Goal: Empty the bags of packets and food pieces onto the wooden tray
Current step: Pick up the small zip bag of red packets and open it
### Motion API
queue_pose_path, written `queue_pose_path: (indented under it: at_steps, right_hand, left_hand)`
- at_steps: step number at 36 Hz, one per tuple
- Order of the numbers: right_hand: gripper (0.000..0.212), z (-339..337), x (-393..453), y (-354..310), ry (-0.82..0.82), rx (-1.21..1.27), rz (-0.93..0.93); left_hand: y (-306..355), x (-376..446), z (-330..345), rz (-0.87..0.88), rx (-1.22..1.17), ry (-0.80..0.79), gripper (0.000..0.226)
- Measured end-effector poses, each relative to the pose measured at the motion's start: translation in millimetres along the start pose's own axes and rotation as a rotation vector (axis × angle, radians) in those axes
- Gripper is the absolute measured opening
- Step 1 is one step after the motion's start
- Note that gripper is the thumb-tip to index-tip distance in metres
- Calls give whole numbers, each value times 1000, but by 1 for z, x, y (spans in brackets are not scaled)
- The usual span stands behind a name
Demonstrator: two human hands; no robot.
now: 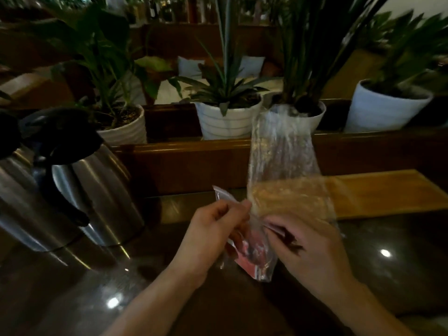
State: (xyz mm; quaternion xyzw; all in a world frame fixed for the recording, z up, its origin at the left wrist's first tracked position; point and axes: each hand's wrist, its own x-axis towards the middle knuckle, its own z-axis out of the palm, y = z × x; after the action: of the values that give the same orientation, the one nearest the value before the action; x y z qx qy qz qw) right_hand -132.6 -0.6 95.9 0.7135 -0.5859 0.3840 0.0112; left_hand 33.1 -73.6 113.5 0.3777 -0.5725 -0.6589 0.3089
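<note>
We've got both hands over the dark glossy desk (121,299), working one clear plastic bag (281,166). Left hand (213,236) has its fingers curled, pinching the bag's left edge near its lower part, thumb tip at the plastic. Right hand (312,251) is curled round the bag's right side, just across from the left; fingers partly hidden behind the film, so we can't tell exactly how they sit.

The bag stands up from our hands, upper part rising in front of the plant pots, film crumpled and see-through. Its lower end hangs below our hands, just above the desk. Red and white packets (252,255) show inside that lower end. A white corner (221,192) pokes up just behind the left hand; can't tell if it's a packet or part of the bag.

Wooden tray (388,192) lies on the desk to the right, behind the bag, partly seen through the film. Bare wood where we see it.

Left side: two steel jugs (97,195) with black handles, close together. Behind the desk a wooden ledge (194,146) carries white pots (228,120) with green plants. Picture is blurred, dim light.
</note>
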Motion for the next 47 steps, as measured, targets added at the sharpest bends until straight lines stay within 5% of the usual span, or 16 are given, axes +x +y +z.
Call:
queue_pose_path:
  at_steps: [12,16,22,25,34,47]
  right_hand:
    - [24,-56,-66,26,65,-196,-81]
    - [26,-81,-87,36,19,-67,20]
    - [38,-118,-102,37,-197,619,446]
    - [38,-132,-105,43,-236,765,596]
    - [28,-149,-120,59,-250,858,870]
    - [17,-141,-131,67,-215,727,859]
  left_hand:
    - [-3,-18,82,-1,92,7,17]
    - [-6,-26,114,42,104,-9,12]
    - [-12,-32,152,32,140,-57,15]
    - [-17,-36,170,29,172,-81,16]
    - [-30,-47,209,100,355,-112,14]
    - [-43,-42,198,14,286,-273,11]
